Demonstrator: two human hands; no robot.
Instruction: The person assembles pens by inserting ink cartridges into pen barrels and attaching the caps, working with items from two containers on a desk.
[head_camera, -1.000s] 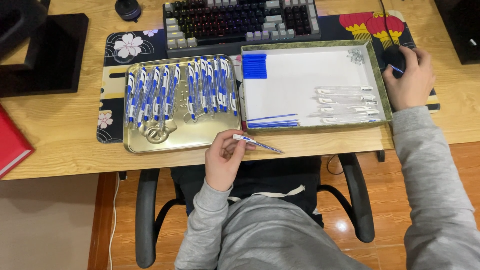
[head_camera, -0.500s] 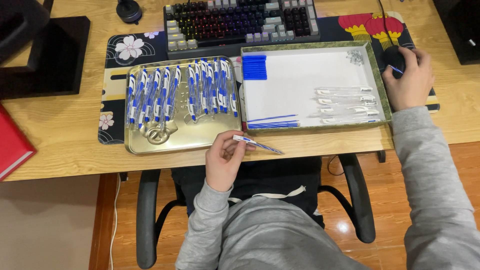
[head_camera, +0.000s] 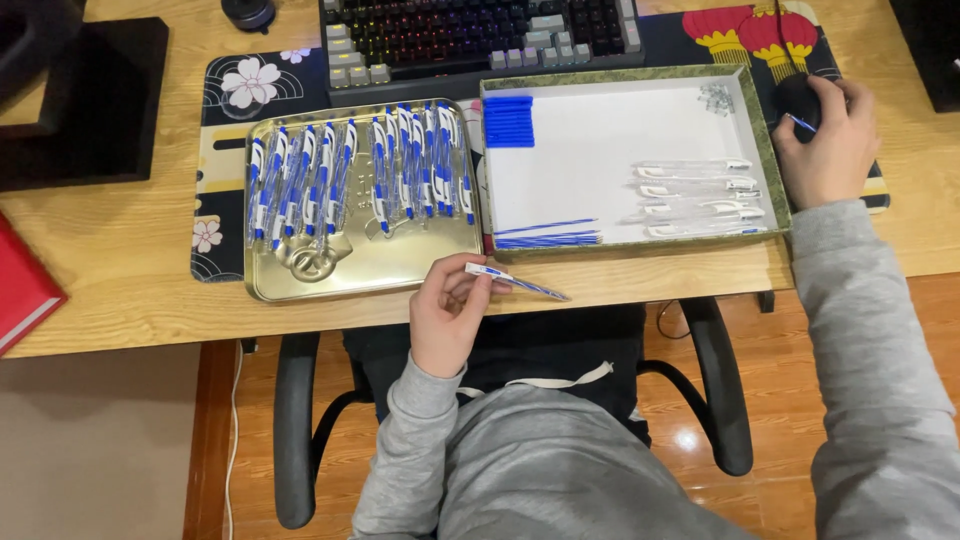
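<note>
I saw wooden desk (head_camera: 120, 260) carrying all. White box (head_camera: 770, 160) at right part held clear pen barrels (head_camera: 700, 195) and blue refills (head_camera: 510, 122). Gold tray (head_camera: 360, 270) near front edge held assembled pens (head_camera: 380, 170). Right hand (head_camera: 830, 145) was curled over black mouse (head_camera: 800, 100) at right edge. Left hand (head_camera: 450, 310) at front edge pinched blue-white pen (head_camera: 515, 282) between fingertips.
</note>
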